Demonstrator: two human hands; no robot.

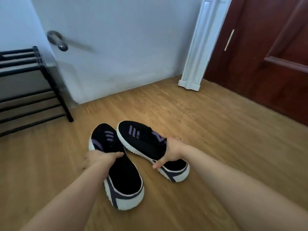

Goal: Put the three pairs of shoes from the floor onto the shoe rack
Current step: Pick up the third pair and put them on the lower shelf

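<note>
Two black sneakers with purple stripes and white soles are low in the middle of the view, toes pointing away from me. My left hand [98, 158] grips the left sneaker [120, 174] at its middle. My right hand [171, 151] is closed around the right sneaker [143, 139] at its opening, thumb under the sole. The right sneaker is tilted onto its side. Whether either sole touches the floor is unclear. The black shoe rack [33, 90] stands at the far left against the wall, its bars bare where visible.
A wooden floor [216, 130] spreads around the sneakers. A white door [116, 47] with a metal handle [58, 41] stands behind, beside the rack. A white frame post [200, 47] and a dark red door [266, 55] are at the right.
</note>
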